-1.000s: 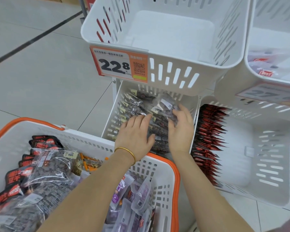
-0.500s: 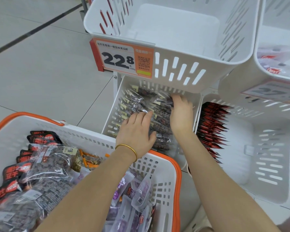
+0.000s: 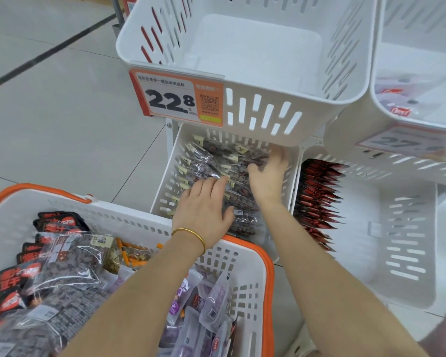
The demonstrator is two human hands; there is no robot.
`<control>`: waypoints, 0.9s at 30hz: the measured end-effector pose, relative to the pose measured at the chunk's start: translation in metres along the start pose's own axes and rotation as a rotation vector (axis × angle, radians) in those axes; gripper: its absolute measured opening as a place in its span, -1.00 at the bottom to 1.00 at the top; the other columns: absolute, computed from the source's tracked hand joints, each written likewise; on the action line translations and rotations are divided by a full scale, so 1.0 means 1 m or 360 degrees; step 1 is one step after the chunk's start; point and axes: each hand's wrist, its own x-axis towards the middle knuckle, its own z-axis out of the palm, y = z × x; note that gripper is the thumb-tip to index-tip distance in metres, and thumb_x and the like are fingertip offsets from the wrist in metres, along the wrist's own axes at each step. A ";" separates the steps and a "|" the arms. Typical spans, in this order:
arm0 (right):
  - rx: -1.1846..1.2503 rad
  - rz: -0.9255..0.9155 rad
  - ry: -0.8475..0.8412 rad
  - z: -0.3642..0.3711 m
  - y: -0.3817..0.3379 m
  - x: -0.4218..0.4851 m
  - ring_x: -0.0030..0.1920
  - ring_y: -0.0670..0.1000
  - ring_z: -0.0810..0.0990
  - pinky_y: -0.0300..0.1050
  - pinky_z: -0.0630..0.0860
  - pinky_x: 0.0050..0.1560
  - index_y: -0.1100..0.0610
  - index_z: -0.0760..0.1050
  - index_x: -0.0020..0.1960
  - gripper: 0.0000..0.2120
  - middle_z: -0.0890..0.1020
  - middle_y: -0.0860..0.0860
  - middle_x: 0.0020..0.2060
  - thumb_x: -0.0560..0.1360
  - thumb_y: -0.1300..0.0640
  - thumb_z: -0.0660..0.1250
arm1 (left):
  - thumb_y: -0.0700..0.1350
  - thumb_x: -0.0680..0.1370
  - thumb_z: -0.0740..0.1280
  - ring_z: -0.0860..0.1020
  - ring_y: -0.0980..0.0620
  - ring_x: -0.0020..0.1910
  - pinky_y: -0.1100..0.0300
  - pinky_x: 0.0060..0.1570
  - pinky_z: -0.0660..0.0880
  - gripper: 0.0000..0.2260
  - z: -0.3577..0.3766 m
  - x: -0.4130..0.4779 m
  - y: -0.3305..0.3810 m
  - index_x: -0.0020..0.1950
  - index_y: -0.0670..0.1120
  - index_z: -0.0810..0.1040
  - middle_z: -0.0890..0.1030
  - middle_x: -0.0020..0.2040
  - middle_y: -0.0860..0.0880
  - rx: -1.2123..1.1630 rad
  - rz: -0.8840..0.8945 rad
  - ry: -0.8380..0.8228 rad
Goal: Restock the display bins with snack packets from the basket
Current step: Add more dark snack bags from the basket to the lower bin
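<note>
Down in the lower bin (image 3: pixel 165 194), my left hand (image 3: pixel 204 210) lay flat, fingers straight, on the row of dark snack packets (image 3: pixel 206 161). My right hand (image 3: pixel 268 179) reached deeper beside it, fingertips blurred under the upper bin (image 3: pixel 268 119); grip unclear. Spare packets (image 3: pixel 70 266) sat in the basket (image 3: pixel 267 264).

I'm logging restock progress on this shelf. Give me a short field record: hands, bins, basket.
left hand: flat on the dark snack packets in the lower left bin
right hand: deeper in the same bin, on the packets; fingers blurred
upper bin: nothing in it; price tag reads 22.8
lower right bin: red packets stood along its left wall
basket: holds mixed packets
</note>
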 end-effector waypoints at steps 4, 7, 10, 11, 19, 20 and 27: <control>0.0291 0.0226 0.0000 0.002 -0.001 -0.004 0.44 0.03 0.19 -0.22 0.16 0.30 0.10 0.15 0.49 -0.47 0.20 0.05 0.47 0.55 0.16 0.20 | 0.11 0.56 0.08 0.24 0.01 0.39 0.09 0.32 0.24 -0.46 0.000 0.000 0.000 0.50 -0.02 0.07 0.30 0.41 0.01 -0.0008 0.0003 0.0020; -0.0020 0.0188 -0.0225 0.003 -0.003 0.002 0.44 0.10 0.20 -0.12 0.21 0.31 0.17 0.22 0.46 -0.57 0.19 0.13 0.47 0.61 0.13 0.09 | 0.11 0.56 0.07 0.23 0.02 0.40 0.09 0.33 0.22 -0.45 0.001 0.000 0.000 0.51 -0.03 0.05 0.28 0.42 0.01 0.0005 0.0002 0.0012; -0.0171 0.0032 -0.0335 0.000 0.000 0.001 0.41 0.13 0.23 -0.13 0.21 0.31 0.18 0.21 0.47 -0.58 0.22 0.18 0.44 0.62 0.18 0.07 | 0.11 0.55 0.08 0.24 0.01 0.39 0.08 0.33 0.23 -0.45 0.000 0.001 0.000 0.50 -0.04 0.08 0.30 0.42 0.00 -0.0013 0.0001 0.0011; -0.0109 0.0049 -0.0329 -0.003 0.000 0.001 0.36 0.13 0.30 -0.11 0.25 0.29 0.15 0.19 0.48 -0.57 0.28 0.17 0.40 0.61 0.20 0.08 | 0.11 0.55 0.08 0.24 0.01 0.39 0.08 0.33 0.23 -0.45 0.000 0.001 0.000 0.50 -0.04 0.08 0.30 0.41 0.00 -0.0013 0.0002 0.0010; 0.0376 0.0428 -0.0056 -0.012 -0.001 -0.011 0.17 0.03 0.50 -0.20 0.38 0.11 0.14 0.17 0.48 -0.52 0.54 0.09 0.18 0.60 0.17 0.19 | 0.11 0.56 0.07 0.23 0.03 0.41 0.09 0.34 0.23 -0.45 0.001 0.001 0.001 0.51 -0.04 0.07 0.29 0.43 0.01 -0.0007 -0.0016 0.0011; 0.0382 0.0400 -0.0032 -0.012 -0.002 -0.012 0.14 0.01 0.52 -0.22 0.38 0.09 0.17 0.21 0.46 -0.53 0.55 0.09 0.15 0.59 0.17 0.22 | 0.11 0.55 0.07 0.23 0.03 0.41 0.09 0.34 0.23 -0.45 0.001 0.000 0.001 0.50 -0.04 0.07 0.29 0.42 0.01 -0.0007 -0.0017 0.0010; 0.0042 0.0241 0.0126 -0.003 -0.004 -0.013 0.24 0.07 0.42 -0.26 0.30 0.14 0.20 0.32 0.36 -0.47 0.43 0.12 0.24 0.47 0.10 0.41 | 0.11 0.56 0.07 0.23 0.02 0.41 0.09 0.34 0.23 -0.45 0.001 0.000 0.000 0.51 -0.03 0.06 0.28 0.43 0.01 -0.0011 -0.0015 0.0014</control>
